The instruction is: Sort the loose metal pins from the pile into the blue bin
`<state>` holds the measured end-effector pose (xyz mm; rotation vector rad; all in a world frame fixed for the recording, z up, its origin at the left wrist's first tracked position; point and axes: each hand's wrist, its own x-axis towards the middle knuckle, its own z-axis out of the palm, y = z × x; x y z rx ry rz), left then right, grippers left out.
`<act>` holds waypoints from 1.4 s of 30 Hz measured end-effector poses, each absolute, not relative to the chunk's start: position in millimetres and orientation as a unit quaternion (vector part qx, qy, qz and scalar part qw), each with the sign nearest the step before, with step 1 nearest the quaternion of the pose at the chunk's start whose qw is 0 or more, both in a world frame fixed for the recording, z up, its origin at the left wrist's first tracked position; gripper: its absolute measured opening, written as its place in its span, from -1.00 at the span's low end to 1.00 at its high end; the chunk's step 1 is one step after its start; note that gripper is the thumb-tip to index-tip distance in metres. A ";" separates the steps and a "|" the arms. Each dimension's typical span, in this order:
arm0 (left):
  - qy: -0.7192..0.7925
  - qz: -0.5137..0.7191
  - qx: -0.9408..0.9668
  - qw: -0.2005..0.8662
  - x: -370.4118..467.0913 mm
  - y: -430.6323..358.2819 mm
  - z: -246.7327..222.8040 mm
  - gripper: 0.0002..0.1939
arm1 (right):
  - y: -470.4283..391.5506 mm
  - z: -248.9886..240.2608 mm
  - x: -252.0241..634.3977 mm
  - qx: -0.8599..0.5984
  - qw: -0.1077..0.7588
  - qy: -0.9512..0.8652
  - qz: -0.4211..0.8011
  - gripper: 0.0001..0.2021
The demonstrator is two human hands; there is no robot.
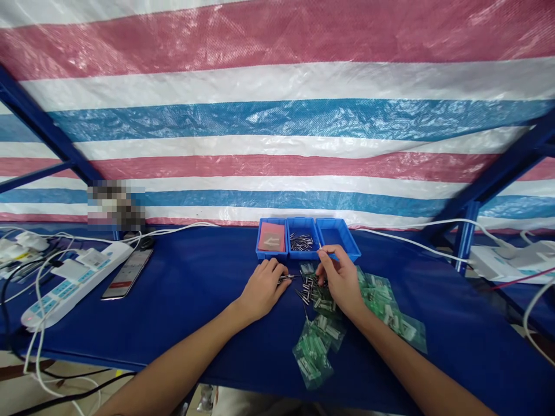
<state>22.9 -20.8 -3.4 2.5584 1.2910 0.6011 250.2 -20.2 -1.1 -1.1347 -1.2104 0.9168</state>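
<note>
My left hand (261, 289) rests on the blue table, its fingers curled round a few thin metal rods (286, 278) that stick out to the right. My right hand (344, 283) is raised over a pile of dark metal pieces (309, 289), thumb and forefinger pinched on a slim, light-tipped rod (319, 246). Small clear packets with green and white contents (313, 352) lie below that hand, and more green packets (392, 309) spread out to its right. Just beyond the hands, a blue bin (302, 254) holds several similar metal rods. The exact kind of rod is too small to make out.
Left of that bin stands another blue bin with a pink card (280, 231); a third blue bin (356, 252) is on the right. A power strip (78, 283) with cables and a phone (128, 274) lie at left. Striped sheeting (277, 127) hangs behind the table.
</note>
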 end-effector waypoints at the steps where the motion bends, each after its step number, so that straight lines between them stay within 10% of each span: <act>1: 0.435 0.207 0.869 0.111 22.8 -20.8 -3.2 -0.88 | -19.7 -2.3 250.8 -0.487 0.585 -0.526 0.380 -0.65; 42: 0.445 0.212 0.864 0.106 21.9 -24.2 -0.9 -0.87 | -19.1 -5.0 252.0 -0.463 0.579 -0.539 0.400 -0.73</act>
